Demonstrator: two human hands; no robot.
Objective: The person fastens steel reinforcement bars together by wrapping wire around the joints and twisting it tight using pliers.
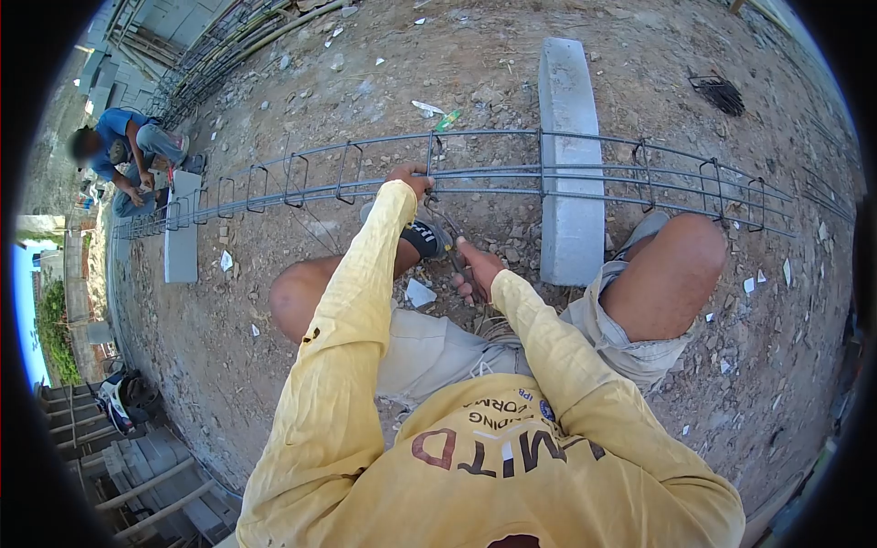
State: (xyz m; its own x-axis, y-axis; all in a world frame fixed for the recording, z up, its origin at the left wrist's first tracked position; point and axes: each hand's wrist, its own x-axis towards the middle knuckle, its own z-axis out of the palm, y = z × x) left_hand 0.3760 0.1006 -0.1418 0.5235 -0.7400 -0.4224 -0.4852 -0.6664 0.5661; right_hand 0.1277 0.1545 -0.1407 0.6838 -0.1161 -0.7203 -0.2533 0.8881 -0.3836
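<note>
A long rebar cage [484, 171], made of thin steel bars with square stirrups [350, 173] along it, runs across in front of me. My left hand [411, 179] is closed on the cage where a stirrup crosses the bars. Just below it, my right hand [478, 272] grips the handles of dark pincers [444, 219]. Their head points up toward the lower bar, close to my left hand. My fingers hide the exact joint, and I cannot make out any tie wire there.
One concrete block [571, 228] props the cage to the right, another [181, 247] at the far left. A co-worker [137, 151] crouches by the left end. A dark wire bundle [719, 93] lies upper right. Stones and white shards litter the dirt.
</note>
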